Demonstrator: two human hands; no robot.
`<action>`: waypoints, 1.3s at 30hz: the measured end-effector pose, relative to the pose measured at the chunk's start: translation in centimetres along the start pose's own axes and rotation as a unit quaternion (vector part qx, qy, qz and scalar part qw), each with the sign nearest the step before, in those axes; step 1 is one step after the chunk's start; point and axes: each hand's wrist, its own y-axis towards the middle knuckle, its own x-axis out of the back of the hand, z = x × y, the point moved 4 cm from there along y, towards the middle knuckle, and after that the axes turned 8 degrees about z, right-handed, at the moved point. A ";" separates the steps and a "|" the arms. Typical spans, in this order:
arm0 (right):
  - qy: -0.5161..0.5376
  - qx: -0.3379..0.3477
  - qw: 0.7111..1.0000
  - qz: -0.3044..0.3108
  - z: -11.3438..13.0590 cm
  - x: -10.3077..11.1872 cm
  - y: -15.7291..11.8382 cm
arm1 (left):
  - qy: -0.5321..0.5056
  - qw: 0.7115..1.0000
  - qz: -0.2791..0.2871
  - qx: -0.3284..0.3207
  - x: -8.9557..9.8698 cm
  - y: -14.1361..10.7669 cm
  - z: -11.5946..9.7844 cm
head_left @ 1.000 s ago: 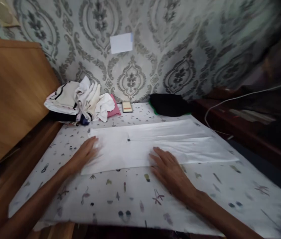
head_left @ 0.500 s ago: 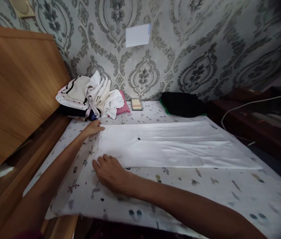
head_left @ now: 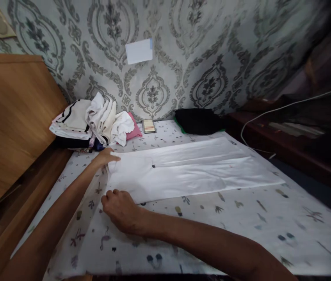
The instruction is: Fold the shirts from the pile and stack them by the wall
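A long white garment (head_left: 168,168), creased along its length, lies flat on the printed sheet (head_left: 200,234); a small dark mark shows near its left part. At its far left corner, my left hand (head_left: 107,157) pinches the edge with the thumb on top, and the cloth there bunches up slightly. My right hand (head_left: 121,210) is closed at the near left corner, its curled fingers on the edge. The fingertips of the right hand are partly hidden by the knuckles.
Folded clothes (head_left: 77,117) are piled at the back left beside a wooden panel (head_left: 13,125). Against the patterned wall are a small box (head_left: 149,126) and a folded black cloth (head_left: 199,121). A white cable (head_left: 243,128) hangs over dark furniture at right.
The view has turned to the right. Both hands remain at the garment's left corners, where the far one has lifted and bunched a little. The garment now lies more slanted in view.
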 end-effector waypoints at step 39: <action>0.731 -0.308 0.524 -0.310 -19.2 -0.3 -26.3 | -0.092 0.981 0.168 -0.038 -18.5 5.8 -25.5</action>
